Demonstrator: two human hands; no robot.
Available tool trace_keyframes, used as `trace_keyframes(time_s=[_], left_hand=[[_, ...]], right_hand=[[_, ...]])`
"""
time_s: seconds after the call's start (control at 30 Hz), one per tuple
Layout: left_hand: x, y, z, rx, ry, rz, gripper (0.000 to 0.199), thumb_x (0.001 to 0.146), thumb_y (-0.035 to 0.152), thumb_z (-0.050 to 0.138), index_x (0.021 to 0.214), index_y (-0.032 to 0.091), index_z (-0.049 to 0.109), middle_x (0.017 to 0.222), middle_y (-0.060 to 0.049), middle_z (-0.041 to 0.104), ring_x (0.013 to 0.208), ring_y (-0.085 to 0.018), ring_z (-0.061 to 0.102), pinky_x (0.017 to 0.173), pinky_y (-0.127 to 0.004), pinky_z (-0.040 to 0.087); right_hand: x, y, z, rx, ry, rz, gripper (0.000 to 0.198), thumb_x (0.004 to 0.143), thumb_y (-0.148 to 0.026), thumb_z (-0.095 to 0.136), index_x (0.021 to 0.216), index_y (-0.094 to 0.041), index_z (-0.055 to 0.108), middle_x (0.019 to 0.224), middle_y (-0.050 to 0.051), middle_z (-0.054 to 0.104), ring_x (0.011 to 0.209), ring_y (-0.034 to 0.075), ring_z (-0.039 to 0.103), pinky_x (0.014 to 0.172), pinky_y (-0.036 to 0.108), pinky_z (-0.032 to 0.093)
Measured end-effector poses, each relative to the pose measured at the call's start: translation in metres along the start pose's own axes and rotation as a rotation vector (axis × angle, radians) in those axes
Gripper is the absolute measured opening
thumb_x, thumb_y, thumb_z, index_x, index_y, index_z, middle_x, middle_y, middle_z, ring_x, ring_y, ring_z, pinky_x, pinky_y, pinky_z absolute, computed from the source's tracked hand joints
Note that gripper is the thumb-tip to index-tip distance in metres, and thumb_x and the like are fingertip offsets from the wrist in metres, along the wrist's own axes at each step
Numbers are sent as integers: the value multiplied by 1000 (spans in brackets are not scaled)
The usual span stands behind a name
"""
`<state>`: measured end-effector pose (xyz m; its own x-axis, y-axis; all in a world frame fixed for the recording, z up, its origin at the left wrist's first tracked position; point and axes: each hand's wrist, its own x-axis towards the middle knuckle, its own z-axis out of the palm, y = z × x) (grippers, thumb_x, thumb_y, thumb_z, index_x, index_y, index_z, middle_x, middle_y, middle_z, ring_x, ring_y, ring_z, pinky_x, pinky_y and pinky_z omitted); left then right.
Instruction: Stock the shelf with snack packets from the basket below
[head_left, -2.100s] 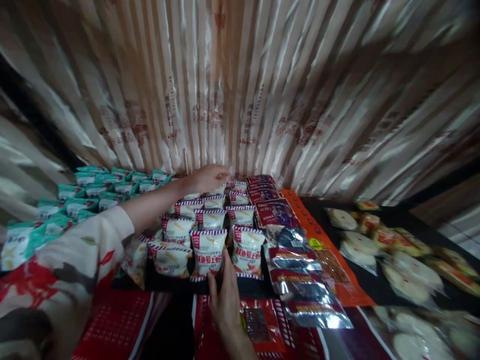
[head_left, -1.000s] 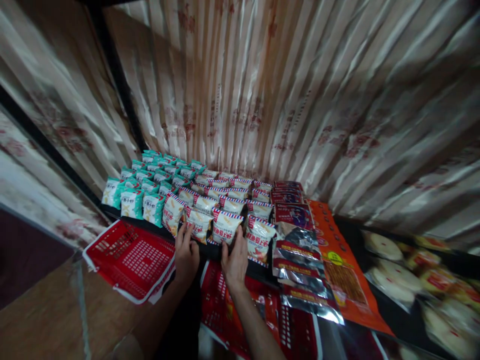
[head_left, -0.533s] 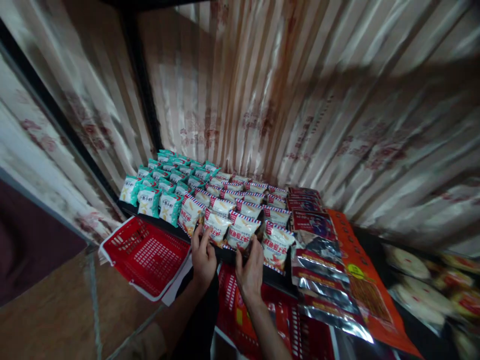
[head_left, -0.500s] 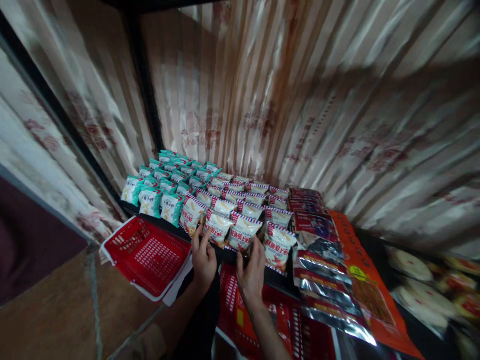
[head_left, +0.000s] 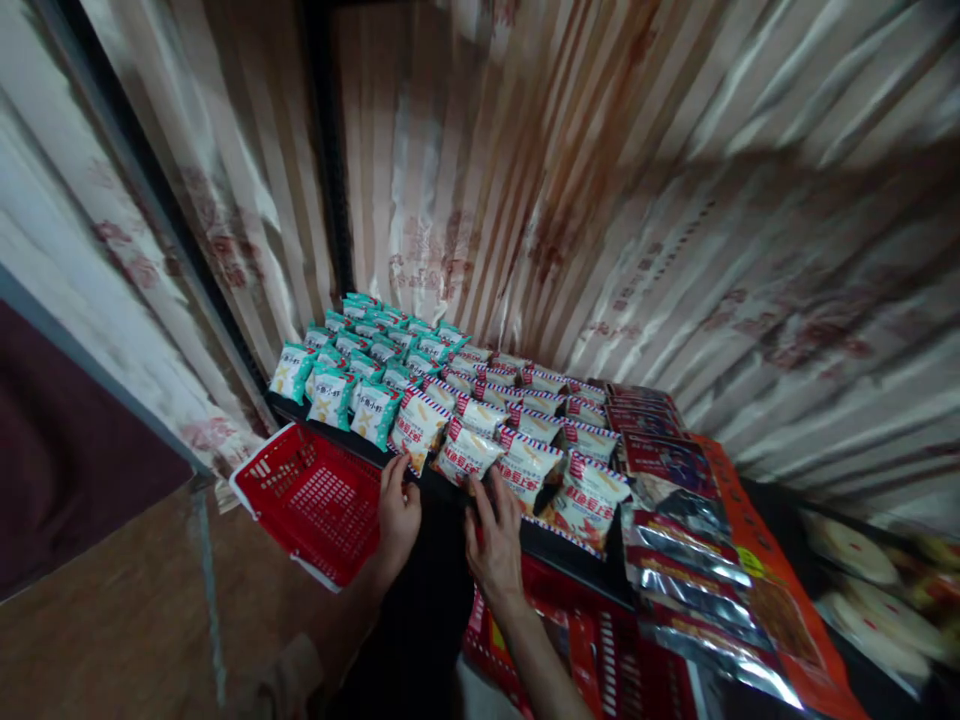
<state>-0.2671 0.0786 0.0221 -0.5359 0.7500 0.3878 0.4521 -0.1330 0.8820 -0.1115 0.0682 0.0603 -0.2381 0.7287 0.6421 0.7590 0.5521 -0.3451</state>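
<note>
Rows of small snack bags stand on a black shelf. White bags with red lettering and striped edges fill the middle; the front one (head_left: 466, 452) leans back a little between its neighbours. My right hand (head_left: 496, 540) touches the lower edge of that bag, fingers spread and bent. My left hand (head_left: 399, 512) is just below the left front white bag (head_left: 418, 428), its fingers partly curled and apart, with nothing seen in them. Green-and-white bags (head_left: 330, 397) stand in rows on the left.
A red basket (head_left: 330, 500) sits low on the left, and another red basket (head_left: 480, 635) holding packets is under the shelf. Silver and dark red packs (head_left: 690, 560) and a large orange bag (head_left: 787, 590) lie to the right. Behind hangs a pleated curtain (head_left: 510, 200).
The view has shifted, so the shelf lies a bit further right. My right hand has moved left from the third front white bag to the second, which now leans further back.
</note>
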Motion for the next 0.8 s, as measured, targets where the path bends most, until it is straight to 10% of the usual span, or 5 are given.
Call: trace_keyframes(time_s=[0.8], left_hand=[[-5,16,-9,71,7,150,35,77,7,41,103,17,63,109,-10,55,104,-21,57,92,-38,50]], right_hand=[[-9,-2,1,108,-44,85,52,89,-12,40,140,-23,36,150,11,27,136,27,30,104,48,40]])
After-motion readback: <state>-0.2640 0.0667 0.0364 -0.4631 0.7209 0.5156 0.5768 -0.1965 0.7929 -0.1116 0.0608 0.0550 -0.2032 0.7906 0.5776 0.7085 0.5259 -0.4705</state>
